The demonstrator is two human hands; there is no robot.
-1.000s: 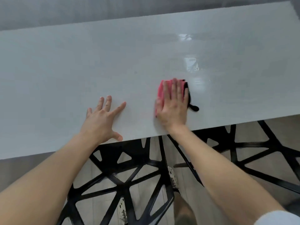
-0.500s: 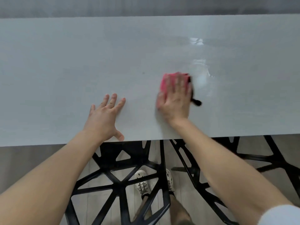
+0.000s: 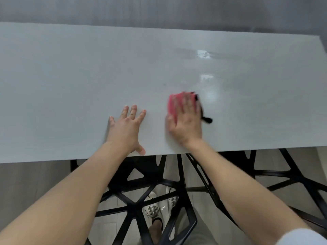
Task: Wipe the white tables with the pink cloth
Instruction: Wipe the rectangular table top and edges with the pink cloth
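Observation:
The white table (image 3: 70,76) fills the upper half of the head view. A pink cloth (image 3: 172,105) with a black edge and a black loop lies flat on it near the front edge. My right hand (image 3: 185,121) presses on the cloth with straight fingers and covers most of it; the hand and cloth are blurred. My left hand (image 3: 126,129) rests flat on the bare tabletop a hand's width to the left, fingers spread, thumb at the table's front edge.
Black chairs with open triangular frames (image 3: 134,197) stand under and in front of the table. My feet in white shoes (image 3: 154,207) show through them on a grey floor. A wet glossy patch (image 3: 207,80) shines beyond the cloth. The table's right end (image 3: 321,43) is in view.
The view has tilted and shifted, bringing the table's far edge and right end into sight. My right hand has kept sliding the cloth over the same patch of table. My left hand stays planted.

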